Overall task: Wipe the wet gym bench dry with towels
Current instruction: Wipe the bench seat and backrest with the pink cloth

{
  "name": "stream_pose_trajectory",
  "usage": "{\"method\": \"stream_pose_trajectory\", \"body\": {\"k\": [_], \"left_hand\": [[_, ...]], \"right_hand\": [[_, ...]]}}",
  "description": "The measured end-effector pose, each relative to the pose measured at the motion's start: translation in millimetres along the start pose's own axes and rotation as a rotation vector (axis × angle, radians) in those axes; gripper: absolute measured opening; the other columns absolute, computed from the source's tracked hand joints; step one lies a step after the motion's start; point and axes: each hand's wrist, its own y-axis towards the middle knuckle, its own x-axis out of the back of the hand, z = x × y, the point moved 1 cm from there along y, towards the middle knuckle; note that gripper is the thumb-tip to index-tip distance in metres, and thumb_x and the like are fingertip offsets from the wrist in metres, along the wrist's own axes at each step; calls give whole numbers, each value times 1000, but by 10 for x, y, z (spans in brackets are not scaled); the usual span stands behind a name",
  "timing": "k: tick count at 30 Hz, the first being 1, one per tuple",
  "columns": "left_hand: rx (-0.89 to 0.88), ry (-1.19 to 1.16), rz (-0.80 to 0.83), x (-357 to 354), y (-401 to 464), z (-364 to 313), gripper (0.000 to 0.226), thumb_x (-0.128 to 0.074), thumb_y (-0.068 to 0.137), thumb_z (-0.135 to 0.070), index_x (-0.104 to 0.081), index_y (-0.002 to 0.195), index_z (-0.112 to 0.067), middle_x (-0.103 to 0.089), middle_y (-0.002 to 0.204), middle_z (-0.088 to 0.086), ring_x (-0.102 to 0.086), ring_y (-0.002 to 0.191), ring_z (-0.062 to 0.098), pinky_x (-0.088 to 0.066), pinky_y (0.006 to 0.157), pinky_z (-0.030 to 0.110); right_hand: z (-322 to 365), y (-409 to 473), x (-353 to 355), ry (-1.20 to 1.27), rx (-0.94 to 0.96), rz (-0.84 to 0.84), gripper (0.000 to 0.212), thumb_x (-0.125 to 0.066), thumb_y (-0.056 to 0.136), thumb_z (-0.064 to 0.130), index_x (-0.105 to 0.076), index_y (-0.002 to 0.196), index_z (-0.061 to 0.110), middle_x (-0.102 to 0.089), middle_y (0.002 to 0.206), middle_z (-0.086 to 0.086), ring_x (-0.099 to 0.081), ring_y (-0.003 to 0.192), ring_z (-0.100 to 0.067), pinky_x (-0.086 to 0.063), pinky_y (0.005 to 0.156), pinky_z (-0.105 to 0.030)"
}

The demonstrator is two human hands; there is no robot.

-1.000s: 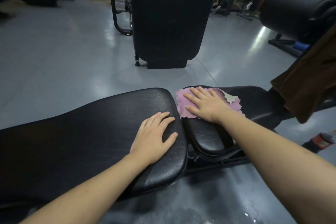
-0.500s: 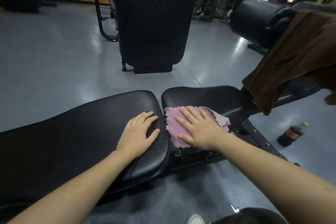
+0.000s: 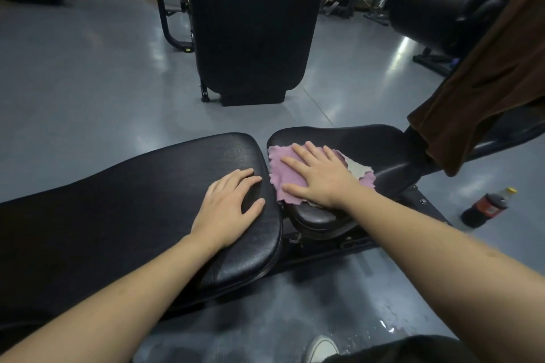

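Note:
A black padded gym bench runs across the view: a long back pad (image 3: 118, 209) on the left and a smaller seat pad (image 3: 368, 147) on the right. A purple towel (image 3: 284, 177) with a pale underside lies flat on the seat pad's near left part. My right hand (image 3: 318, 175) presses on the towel with straight, spread fingers. My left hand (image 3: 227, 209) rests flat on the right end of the back pad, beside the gap between the pads.
A brown towel (image 3: 477, 91) hangs over a black roller pad (image 3: 436, 6) at the right. A dark soda bottle (image 3: 485, 208) stands on the grey floor by the bench frame. A black machine (image 3: 250, 23) stands behind the bench. Water glistens on the floor (image 3: 389, 324) near my shoe.
My right hand slid the purple towel toward the near edge of the seat pad, then back toward its middle. The left hand stayed on the back pad.

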Motion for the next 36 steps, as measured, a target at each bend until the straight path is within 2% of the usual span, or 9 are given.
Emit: {"method": "stream_pose_trajectory", "body": {"k": [5,12,19,26,31,36], "left_hand": [[-6,6,2,12,7,-5,59,-31,93,-63,-45,144,-37,-36,155,-19,-29,146,10,-21,121,36],[-4,10,13,37,-7,-24,63,-28,92,-65,-46,145,-36,-37,156,-17,-29,147,12,-22,120,37],[-16,3,25,45,-39,-34,69,-24,92,-66,-44,150,-33,-34,161,-13,-25,151,15,-22,123,39],[-20,6,8,23,-17,-19,64,-28,94,-63,-45,147,-34,-37,158,-14,-28,150,15,-23,122,40],[-18,-1,-9,8,-15,-4,57,-33,95,-61,-47,145,-36,-38,155,-18,-30,147,12,-23,121,39],[-18,-11,-15,15,-6,-6,58,-33,94,-61,-49,143,-35,-40,153,-19,-32,145,12,-24,120,38]], "right_hand": [[25,101,10,38,-129,-23,76,-15,92,76,-8,159,40,2,170,2,6,155,-24,1,123,-53],[6,-294,-36,71,-252,-76,72,-15,95,72,-9,159,39,3,169,1,7,155,-26,3,123,-55],[-380,-699,-170,117,-370,-170,74,-11,90,72,-16,158,41,-3,169,6,4,155,-24,2,123,-53],[-849,-583,-108,104,-488,-205,76,-6,88,67,-19,158,39,-8,169,4,-1,155,-25,1,124,-53],[-1074,-417,-92,62,-521,-204,65,-17,96,62,-24,156,39,-14,168,4,-7,154,-25,-4,123,-52],[-1113,-390,-83,45,-522,-203,68,-13,94,63,-25,156,39,-15,168,2,-8,154,-26,-6,122,-54]]}}
